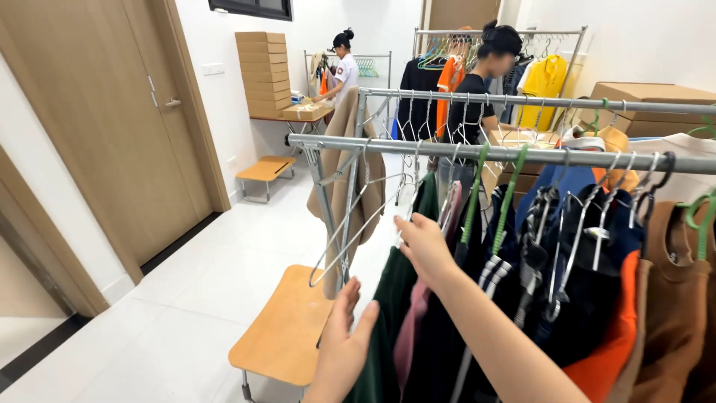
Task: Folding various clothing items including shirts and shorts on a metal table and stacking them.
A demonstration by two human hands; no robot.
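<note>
A metal clothes rail point(418, 148) runs across the right half, hung with several garments on hangers. My right hand point(422, 243) reaches up at the top of a dark green garment point(388, 313), fingers curled near its hanger; what they grip is hidden. My left hand point(344, 336) is lower, palm flat against the side of the same green garment, fingers apart. Next to it hang a pink garment point(412, 328), dark blue and black clothes point(567, 283), an orange piece point(611, 351) and a brown top point(671, 306). An empty wire hanger point(350, 224) dangles at the rail's left end.
A low wooden stool point(283, 328) stands under the rail's left end. A second rail point(522, 101) behind holds a tan coat point(343, 157). Two other people point(485, 82) work at further racks. Stacked cardboard boxes point(261, 71), a wooden door point(112, 127) and white floor lie left.
</note>
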